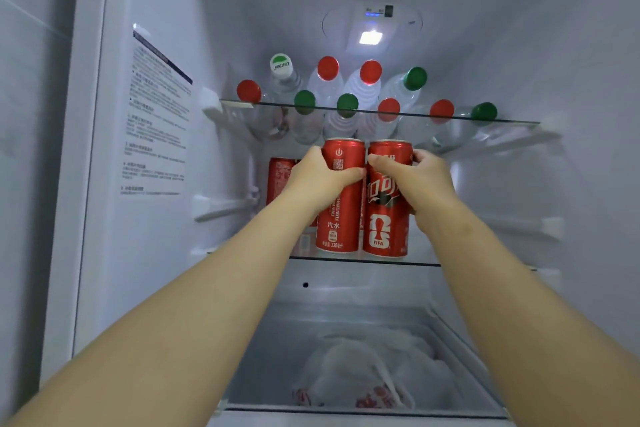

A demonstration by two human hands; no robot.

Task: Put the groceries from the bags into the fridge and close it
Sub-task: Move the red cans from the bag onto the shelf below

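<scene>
Gripping two glossy red cans: left hand holds left can, right hand right can, upright on glass shelf.

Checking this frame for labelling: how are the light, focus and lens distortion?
Head view: the ceiling lamp is blown out and casts cool light; the red cans in both hands read sharp; the bottles and wall sticker look soft; wide-angle stretch bends the fridge walls and forearms.
</scene>
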